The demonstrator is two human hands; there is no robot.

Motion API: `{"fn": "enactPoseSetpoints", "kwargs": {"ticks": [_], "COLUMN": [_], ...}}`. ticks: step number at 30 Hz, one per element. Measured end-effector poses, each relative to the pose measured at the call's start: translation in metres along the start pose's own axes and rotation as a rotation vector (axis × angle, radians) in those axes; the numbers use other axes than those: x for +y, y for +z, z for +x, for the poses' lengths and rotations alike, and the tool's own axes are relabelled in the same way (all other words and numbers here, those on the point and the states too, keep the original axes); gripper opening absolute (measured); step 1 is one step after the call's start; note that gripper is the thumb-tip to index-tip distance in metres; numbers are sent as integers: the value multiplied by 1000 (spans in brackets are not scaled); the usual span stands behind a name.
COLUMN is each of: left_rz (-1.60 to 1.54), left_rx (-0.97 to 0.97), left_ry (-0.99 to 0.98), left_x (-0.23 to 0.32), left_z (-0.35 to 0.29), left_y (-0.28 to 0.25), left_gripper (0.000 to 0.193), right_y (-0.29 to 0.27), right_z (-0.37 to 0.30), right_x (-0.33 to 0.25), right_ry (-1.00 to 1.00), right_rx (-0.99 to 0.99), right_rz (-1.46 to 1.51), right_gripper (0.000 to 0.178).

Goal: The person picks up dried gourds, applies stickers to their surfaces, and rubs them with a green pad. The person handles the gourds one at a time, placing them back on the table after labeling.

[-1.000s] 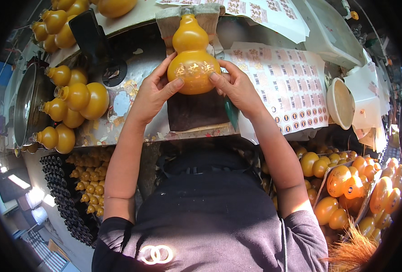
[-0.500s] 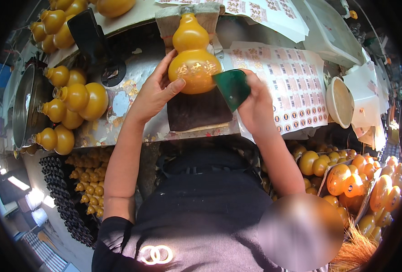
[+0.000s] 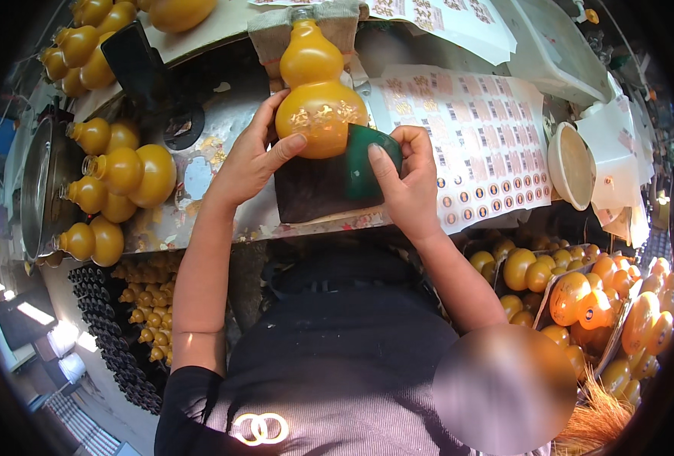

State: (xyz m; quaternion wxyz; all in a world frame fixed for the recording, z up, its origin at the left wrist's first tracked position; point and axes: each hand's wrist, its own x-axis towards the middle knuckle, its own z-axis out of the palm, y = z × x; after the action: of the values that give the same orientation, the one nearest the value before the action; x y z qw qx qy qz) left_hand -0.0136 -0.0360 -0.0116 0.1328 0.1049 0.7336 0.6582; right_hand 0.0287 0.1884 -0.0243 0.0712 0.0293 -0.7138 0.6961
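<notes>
While the left hand (image 3: pixel 247 163) steadies the amber gourd-shaped bottle (image 3: pixel 312 95) in the head view, its fingers curve round the belly at eight o'clock, thumb near the base. The bottle lies on its side over the tabletop (image 3: pixel 234 114), neck toward twelve o'clock on a pale cloth (image 3: pixel 268 38), base toward six above a dark pad (image 3: pixel 306 190). At the belly's four o'clock, the right hand (image 3: pixel 413 182) pinches a flat green scraper (image 3: pixel 369 163) between thumb and fingers; its edge overlaps the belly, though I cannot tell whether it presses. Smoothing the gold lettering (image 3: pixel 322 118) probably goes best with the blade low, light outward strokes, and a firm left grip against rolling.
</notes>
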Motion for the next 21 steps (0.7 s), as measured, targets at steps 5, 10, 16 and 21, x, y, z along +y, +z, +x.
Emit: {"fn": "enactPoseSetpoints", "kwargs": {"ticks": [5,10,16,21], "left_rz": [-65,-220,-125,-203], "left_rx": [-6,28,176,143], "left_ry": [-34,-42,26,-64], "left_x": [2,13,7,9], "left_z": [-1,0,8,7], "left_y": [-1,2,11,13], "left_gripper": [84,81,77,73], "right_y": [-6,-26,-13,-4], "right_z": [-1,25,68,79], "right_x": [-3,-9,-35,-30], "right_ry": [166,475,452,470], "right_rx": [20,-3,-315,-484], "right_rz": [92,648,-125,-88], "right_gripper": [18,16,59,66]}}
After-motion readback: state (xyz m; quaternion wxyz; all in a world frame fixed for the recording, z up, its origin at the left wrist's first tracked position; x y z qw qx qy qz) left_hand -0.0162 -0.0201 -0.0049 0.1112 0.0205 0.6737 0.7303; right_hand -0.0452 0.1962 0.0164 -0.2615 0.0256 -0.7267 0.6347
